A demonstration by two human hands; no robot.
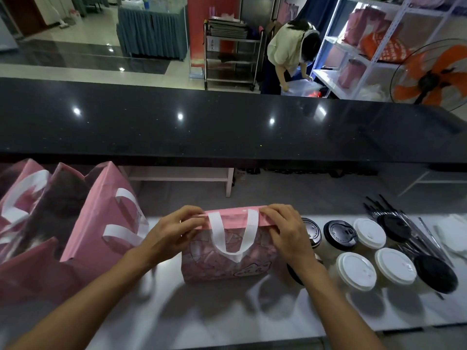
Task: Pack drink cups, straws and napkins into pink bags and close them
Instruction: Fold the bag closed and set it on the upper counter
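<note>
White counter (pixel 227 311) carries seven lidded cups (pixel 356 271), four black, three white. Left hand (pixel 174 231) and right hand (pixel 285 228) pinch one pink bag's (pixel 227 258) folded top between them.

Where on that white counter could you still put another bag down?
The near strip of the counter, in front of the bag that both hands pinch shut, is bare. So is the gap between it and the bags on the left. To the right it is crowded with cups, then straws.
</note>
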